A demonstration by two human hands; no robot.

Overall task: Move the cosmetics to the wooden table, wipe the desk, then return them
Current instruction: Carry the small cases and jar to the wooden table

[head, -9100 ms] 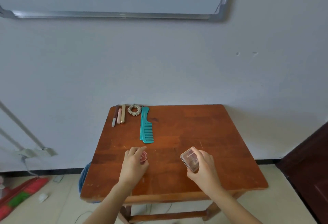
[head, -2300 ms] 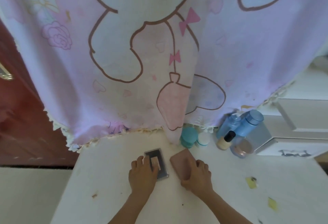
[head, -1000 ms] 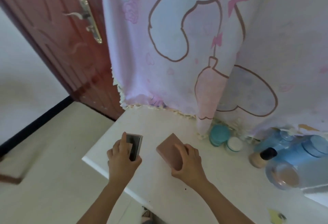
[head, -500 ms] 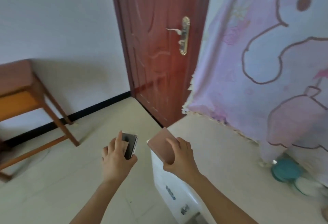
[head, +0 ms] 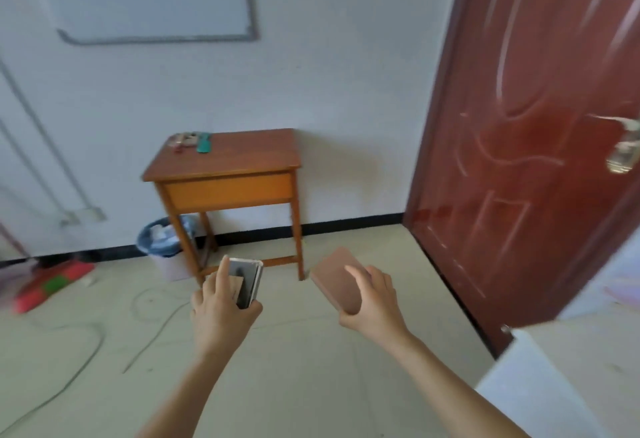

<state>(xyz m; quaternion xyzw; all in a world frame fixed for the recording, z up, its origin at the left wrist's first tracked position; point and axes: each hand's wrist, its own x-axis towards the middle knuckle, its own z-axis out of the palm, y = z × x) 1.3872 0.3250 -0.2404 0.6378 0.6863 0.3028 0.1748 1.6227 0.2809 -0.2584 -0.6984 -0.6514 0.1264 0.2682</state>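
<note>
Tiled floor (head: 304, 375) and white wall (head: 346, 84), wooden table (head: 242, 157) standing well ahead of both grips, teal comb (head: 203, 143) and small blurred bits on the tabletop's far left corner. Left hand (head: 221, 309) grips a dark compact (head: 248, 280), fingers curled round its edge, index finger laid up along it. Right hand (head: 372, 299) holds a pink palette (head: 337, 280), fingers over the near corner, thumb side underneath. Both cases are in the air over the floor, white desk (head: 554, 385) off to the right of the right grip.

Handling, my guess: both are light, stiff, flat and smooth-shelled, so a bit slippery, with breakable powder inside. Pinch across the short edges, keep level, set down flat.

Vs 0.5 s ago: view has swung left off the door (head: 519, 125), the table has gone from far left to dead ahead, the desk has slid to the right edge, and both holds are unchanged
</note>
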